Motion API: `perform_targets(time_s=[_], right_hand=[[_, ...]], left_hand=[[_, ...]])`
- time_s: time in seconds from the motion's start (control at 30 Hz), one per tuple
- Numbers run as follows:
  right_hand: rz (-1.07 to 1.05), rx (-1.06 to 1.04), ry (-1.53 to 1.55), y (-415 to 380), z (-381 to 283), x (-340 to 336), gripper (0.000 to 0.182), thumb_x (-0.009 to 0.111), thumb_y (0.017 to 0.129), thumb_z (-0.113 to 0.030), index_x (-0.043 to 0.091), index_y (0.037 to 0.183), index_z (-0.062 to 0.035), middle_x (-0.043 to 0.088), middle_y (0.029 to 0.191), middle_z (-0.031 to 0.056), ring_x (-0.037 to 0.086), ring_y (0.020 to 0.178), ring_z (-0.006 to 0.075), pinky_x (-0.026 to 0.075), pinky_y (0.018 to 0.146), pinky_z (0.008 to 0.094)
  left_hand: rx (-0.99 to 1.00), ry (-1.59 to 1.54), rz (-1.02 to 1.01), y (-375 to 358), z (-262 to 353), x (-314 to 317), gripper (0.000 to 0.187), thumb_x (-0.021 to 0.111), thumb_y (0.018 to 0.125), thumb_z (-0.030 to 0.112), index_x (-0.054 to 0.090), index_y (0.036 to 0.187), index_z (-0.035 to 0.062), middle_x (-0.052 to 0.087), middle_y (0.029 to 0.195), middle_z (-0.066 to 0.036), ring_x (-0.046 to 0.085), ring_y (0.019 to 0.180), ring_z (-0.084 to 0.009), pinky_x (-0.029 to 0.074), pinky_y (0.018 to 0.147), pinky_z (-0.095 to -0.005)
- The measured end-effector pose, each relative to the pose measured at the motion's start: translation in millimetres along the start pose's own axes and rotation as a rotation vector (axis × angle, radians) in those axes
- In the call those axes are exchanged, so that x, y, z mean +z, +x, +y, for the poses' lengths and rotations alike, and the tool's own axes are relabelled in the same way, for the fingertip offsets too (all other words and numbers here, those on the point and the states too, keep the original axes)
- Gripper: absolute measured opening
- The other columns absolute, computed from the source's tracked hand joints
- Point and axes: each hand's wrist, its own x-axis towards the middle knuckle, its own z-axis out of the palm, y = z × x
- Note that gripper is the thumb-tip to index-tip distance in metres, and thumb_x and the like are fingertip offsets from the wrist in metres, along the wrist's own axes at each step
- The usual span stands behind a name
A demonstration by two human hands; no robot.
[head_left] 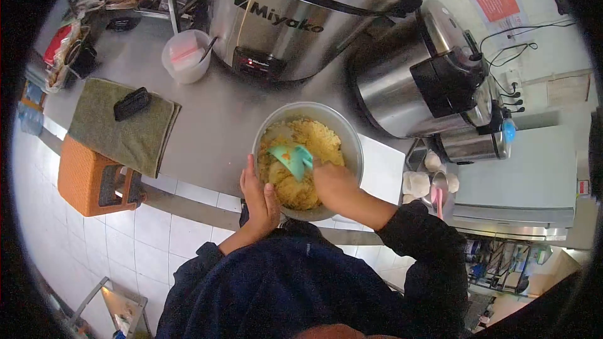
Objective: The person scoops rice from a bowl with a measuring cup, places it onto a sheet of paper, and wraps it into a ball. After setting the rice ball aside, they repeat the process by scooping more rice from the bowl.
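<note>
A round metal pot (353,150) stands at the counter's front edge, close to my body. It holds yellow, grainy food (317,135) that looks like rice. My left hand (259,204) is at the pot's left side, its straight fingers along the outer wall and its thumb at the rim. My right hand (336,185) is closed round the handle of a mint-green rice scoop (290,158). The scoop's head lies tilted in the food, with a few orange bits on it. My right hand covers most of the handle.
Behind the pot stands a large Miyako rice cooker (289,22), with another cooker (396,81) to its right. A white tub (186,66) and a folded green cloth (119,129) lie left. An orange stool (85,179) is below. A pink-handled ladle (438,198) rests right.
</note>
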Motion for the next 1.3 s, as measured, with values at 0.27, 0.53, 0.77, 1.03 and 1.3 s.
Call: perform_targets(time_s=[0.27,0.53,0.77,1.03,1.3], right_hand=[[-0.260,-0.058,0.328,17,26,-2,0.019,0.044,0.081,-0.012,0.054,0.090,0.0016,0.060,0.076,0.0193,0.060,0.070,0.0312,0.048,0.060,0.0401],[0.389,-0.028,0.035,-14,38,-5,0.039,0.052,0.077,-0.012,0.046,0.116,-0.0095,0.055,0.083,0.0151,0.057,0.070,0.0295,0.047,0.062,0.0363],[0.477,-0.024,-0.167,-25,37,2,0.050,0.050,0.070,-0.005,0.042,0.119,-0.0073,0.051,0.080,0.0118,0.057,0.067,0.0265,0.048,0.057,0.0325],[0.113,0.078,-0.014,-15,14,3,0.047,0.041,0.077,-0.003,0.034,0.123,0.0005,0.053,0.088,0.0220,0.059,0.071,0.0328,0.048,0.063,0.0401],[0.036,0.019,0.203,-46,-16,7,0.041,0.038,0.079,-0.004,0.034,0.117,0.0083,0.055,0.085,0.0258,0.056,0.075,0.0384,0.045,0.066,0.0438]], left_hand=[[-0.006,0.067,-0.013,1,3,-5,0.055,0.023,0.090,0.034,0.019,0.129,-0.0059,0.024,0.133,-0.022,0.022,0.123,-0.0327,0.015,0.099,-0.0416],[-0.034,0.099,-0.020,7,6,-5,0.051,0.022,0.090,0.030,0.022,0.128,-0.0041,0.027,0.132,-0.018,0.021,0.124,-0.0347,0.012,0.099,-0.0466],[-0.035,0.043,0.003,5,4,-3,0.046,0.024,0.090,0.023,0.023,0.127,-0.0044,0.028,0.131,-0.019,0.023,0.123,-0.0343,0.013,0.099,-0.0451],[-0.042,0.048,0.011,5,7,-2,0.046,0.022,0.091,0.024,0.023,0.128,-0.0039,0.029,0.131,-0.019,0.025,0.122,-0.0341,0.014,0.099,-0.0439],[-0.031,-0.032,0.102,4,4,4,0.044,0.024,0.091,0.021,0.026,0.127,-0.0043,0.032,0.129,-0.019,0.029,0.119,-0.0323,0.018,0.098,-0.0400]])
